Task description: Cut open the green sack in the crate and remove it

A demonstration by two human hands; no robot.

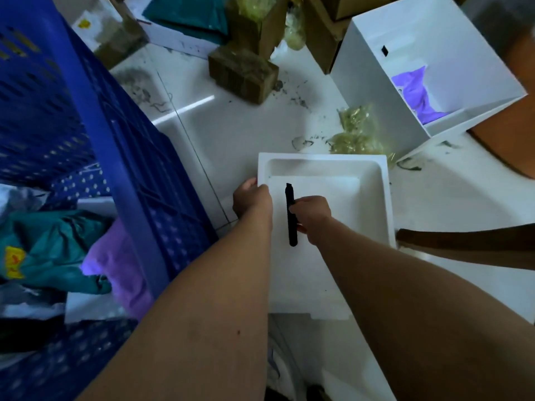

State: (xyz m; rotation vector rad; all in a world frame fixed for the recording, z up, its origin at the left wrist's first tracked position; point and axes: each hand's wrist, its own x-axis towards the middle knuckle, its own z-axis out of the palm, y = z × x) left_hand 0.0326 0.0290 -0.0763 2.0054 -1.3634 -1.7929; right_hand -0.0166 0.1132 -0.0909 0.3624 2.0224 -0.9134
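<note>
A blue perforated crate (95, 131) fills the left side. Inside it lies a crumpled teal-green sack (52, 250) with a yellow label, beside a purple bag (121, 267). In front of me a shallow white tray (373, 195) rests on the white floor. My left hand (253, 199) grips the tray's left rim. My right hand (311, 218) is over the tray and holds a slim black cutter (291, 215), pointing away from me. Both hands are to the right of the crate, outside it.
A white open box (451, 47) with a purple bag (417, 96) inside stands at the right. Cardboard blocks (243, 72), clear plastic wrap (356, 131) and another teal bag (185, 15) lie at the back. A brown wooden piece (469, 247) juts in at the right.
</note>
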